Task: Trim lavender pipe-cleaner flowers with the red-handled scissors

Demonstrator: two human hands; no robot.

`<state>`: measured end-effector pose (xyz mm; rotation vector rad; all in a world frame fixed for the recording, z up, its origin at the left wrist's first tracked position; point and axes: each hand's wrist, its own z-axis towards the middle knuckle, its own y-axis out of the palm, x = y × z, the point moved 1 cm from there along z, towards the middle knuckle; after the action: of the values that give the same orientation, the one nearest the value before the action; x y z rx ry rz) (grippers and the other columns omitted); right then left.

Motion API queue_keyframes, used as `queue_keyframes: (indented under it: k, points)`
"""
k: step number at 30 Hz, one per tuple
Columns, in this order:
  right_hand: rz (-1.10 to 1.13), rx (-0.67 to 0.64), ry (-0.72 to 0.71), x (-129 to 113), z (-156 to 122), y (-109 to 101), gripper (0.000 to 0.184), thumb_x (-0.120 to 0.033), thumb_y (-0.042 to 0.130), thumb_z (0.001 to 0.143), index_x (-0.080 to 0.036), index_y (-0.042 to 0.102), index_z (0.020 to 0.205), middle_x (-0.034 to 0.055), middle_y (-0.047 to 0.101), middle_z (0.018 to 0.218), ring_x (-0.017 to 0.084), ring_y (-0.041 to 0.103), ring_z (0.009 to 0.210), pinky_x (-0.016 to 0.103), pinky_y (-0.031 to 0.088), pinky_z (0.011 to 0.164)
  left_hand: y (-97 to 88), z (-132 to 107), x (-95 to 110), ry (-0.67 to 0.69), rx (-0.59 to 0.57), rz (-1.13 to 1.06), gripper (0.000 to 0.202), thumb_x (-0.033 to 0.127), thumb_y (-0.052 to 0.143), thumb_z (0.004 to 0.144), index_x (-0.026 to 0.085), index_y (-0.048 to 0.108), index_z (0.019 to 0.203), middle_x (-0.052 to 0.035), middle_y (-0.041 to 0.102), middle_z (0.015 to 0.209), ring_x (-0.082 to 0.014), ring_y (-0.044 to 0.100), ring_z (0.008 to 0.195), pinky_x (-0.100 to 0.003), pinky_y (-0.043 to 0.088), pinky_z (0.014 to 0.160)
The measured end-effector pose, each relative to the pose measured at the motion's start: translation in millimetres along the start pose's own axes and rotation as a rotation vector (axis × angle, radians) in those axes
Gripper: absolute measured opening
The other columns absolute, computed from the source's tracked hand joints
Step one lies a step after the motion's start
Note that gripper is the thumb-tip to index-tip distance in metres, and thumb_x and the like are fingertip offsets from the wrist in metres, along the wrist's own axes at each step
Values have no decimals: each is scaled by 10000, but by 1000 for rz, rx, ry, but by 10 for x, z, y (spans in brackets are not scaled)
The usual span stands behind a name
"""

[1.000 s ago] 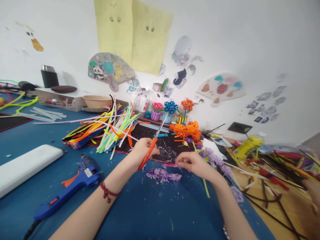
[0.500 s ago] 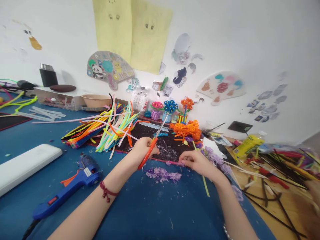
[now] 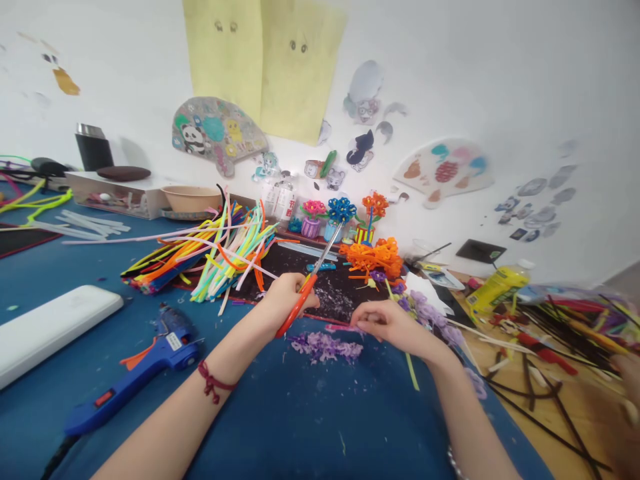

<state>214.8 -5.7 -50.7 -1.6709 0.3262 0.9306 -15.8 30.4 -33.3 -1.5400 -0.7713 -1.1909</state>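
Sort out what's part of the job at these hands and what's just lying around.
In use: left hand gripping orange-handled scissors; right hand pinching a pink pipe cleaner; purple pipe-cleaner scraps in front of them.

Lying around: blue glue gun; pile of colored pipe cleaners; orange pipe-cleaner flowers; yellow bottle.

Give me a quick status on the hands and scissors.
Right hand gripping orange-handled scissors, blades pointing forward. Left hand pinching a pink pipe cleaner. Purple pipe-cleaner pieces lying just below the hands.
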Motion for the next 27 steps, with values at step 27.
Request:
queue_keyframes:
  k: [27]
  points:
    - [-79,74,6,70,-19,-88,128,-234,551,815,-170,662,803,-1,587,650,108,454,522,214,307,475,28,0,-35,58,-6,135,199,329,676,621,184,540,634,59,503,487,-95,444,454,-210,277,445]
